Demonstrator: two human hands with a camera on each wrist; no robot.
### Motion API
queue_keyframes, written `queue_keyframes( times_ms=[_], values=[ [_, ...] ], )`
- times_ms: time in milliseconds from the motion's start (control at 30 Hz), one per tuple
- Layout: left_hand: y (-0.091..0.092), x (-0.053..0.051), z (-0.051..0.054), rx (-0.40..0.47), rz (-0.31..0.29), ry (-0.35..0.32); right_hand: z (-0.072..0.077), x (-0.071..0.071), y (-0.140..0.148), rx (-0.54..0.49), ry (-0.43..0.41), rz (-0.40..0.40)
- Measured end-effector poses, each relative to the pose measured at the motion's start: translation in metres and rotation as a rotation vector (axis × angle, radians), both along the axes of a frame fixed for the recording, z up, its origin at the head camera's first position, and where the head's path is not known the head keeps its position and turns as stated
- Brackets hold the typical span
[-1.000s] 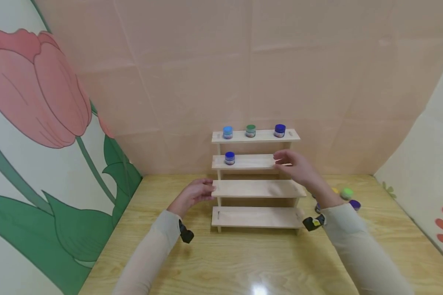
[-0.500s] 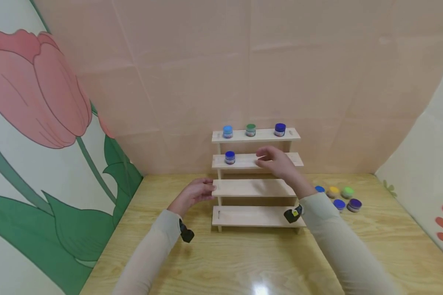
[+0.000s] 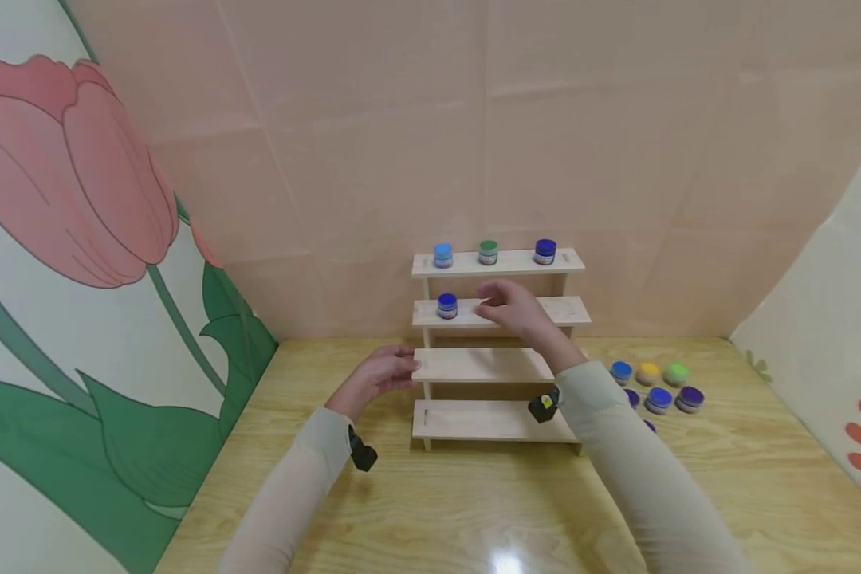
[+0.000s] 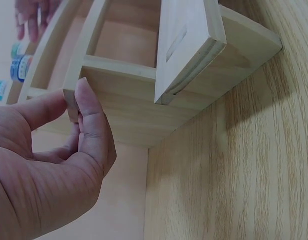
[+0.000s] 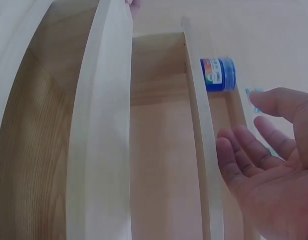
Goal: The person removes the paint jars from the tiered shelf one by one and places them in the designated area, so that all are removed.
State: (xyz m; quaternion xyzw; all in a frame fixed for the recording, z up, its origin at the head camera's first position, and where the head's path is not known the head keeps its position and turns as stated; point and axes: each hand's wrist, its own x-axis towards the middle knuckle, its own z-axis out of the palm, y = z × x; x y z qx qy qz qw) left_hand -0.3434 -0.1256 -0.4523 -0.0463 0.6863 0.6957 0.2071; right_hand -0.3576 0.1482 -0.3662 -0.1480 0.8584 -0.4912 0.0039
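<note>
Because blue jar (image 3: 447, 306) looks light, rigid, smooth, grip round sides likely suits. Stands second-highest shelf (image 3: 567, 309), left end. Three o'clock: right hand (image 3: 516, 309), fingers loosely bent, nothing held. Toward eight: left hand (image 3: 382, 372) pinches next-lower shelf's (image 3: 473, 365) end.

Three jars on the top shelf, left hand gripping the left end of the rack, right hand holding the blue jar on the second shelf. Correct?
One error: the right hand isn't holding the blue jar; the right wrist view shows a gap between them. The rest stands.
</note>
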Motion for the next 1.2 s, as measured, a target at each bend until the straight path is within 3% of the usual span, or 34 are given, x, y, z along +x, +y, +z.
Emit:
queue_keyframes(
  times_ms=[267, 667, 1200],
  values=[
    [-0.001, 0.001, 0.001, 0.001, -0.010, 0.011, 0.004, -0.007, -0.019, 0.031, 0.025, 0.033],
    [-0.001, 0.000, -0.001, 0.004, -0.026, 0.018, 0.006, -0.018, -0.040, 0.053, -0.002, 0.053],
    [0.000, 0.001, 0.000, 0.006, -0.021, 0.018, 0.003, -0.020, -0.053, 0.133, 0.053, 0.052]
  ],
)
